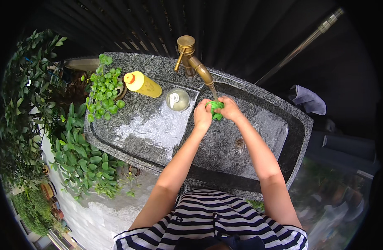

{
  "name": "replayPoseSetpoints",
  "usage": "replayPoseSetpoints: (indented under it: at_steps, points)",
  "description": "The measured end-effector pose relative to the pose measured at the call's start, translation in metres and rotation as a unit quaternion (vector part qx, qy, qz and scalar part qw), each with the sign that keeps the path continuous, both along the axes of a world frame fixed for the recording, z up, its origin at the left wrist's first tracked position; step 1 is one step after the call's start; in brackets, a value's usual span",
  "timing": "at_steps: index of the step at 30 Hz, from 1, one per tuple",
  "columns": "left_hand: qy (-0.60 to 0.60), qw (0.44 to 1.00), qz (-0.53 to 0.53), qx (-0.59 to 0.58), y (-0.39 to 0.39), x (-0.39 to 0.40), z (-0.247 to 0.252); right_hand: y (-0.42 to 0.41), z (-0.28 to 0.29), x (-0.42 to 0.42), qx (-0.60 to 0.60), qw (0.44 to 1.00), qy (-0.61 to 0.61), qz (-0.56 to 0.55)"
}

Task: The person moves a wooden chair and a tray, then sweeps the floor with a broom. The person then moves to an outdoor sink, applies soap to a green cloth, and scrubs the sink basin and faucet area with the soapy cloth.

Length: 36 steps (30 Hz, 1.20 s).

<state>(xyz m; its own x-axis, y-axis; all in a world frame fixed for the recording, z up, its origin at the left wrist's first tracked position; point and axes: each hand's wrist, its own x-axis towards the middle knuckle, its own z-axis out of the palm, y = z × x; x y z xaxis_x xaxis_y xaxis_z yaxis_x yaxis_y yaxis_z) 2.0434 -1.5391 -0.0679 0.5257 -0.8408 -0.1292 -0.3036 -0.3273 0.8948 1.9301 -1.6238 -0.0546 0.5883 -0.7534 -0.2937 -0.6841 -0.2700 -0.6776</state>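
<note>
A bunched bright green cloth [216, 113] is held between my left hand [204, 114] and my right hand [229, 108], just under the spout of a brass faucet [205, 74]. A thin stream of water runs from the spout onto or beside the cloth. Both hands are over the upper left part of a speckled grey stone sink basin [216, 150]. Left of the hands, on the stone ledge, stands a round clear pump bottle [179, 101] with a white top. Beyond it is a yellow bottle [146, 86] with an orange cap.
A potted plant with round leaves [107, 93] sits at the ledge's left end. The basin's drain [240, 143] lies near my right forearm. A grey cloth [310, 100] hangs beyond the sink's right rim, near a metal pole [291, 54]. Dark slats rise behind the faucet.
</note>
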Motion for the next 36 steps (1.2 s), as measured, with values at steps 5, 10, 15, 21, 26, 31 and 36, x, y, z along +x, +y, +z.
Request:
replayPoseSetpoints:
  at_steps: [5, 10, 15, 21, 26, 31, 36]
  points:
    - [-0.094, 0.993, -0.048, 0.056, -0.018, 0.013, 0.034, -0.019, -0.006, 0.018, 0.241, 0.965, -0.103, 0.026]
    - [-0.152, 0.979, -0.098, 0.090, -0.029, 0.020, 0.045, -0.023, -0.007, 0.009, 0.179, 0.980, -0.092, -0.004]
    - [-0.311, 0.944, -0.107, -0.014, -0.025, 0.020, 0.042, -0.002, -0.001, 0.024, -0.118, 0.988, -0.080, 0.050]
    - [-0.035, 0.998, -0.046, -0.009, -0.011, 0.027, 0.029, -0.011, 0.028, 0.020, 0.170, 0.970, -0.135, 0.110]
    - [0.031, 0.998, -0.049, -0.014, 0.005, 0.012, 0.066, -0.019, -0.006, 0.008, 0.085, 0.990, 0.000, 0.110]
    - [0.052, 0.993, -0.086, -0.068, 0.016, 0.000, 0.095, 0.018, -0.008, -0.009, 0.078, 0.986, -0.131, 0.070]
    - [0.030, 0.993, -0.110, -0.025, 0.024, 0.003, 0.079, 0.049, -0.001, -0.021, 0.271, 0.929, -0.249, 0.038]
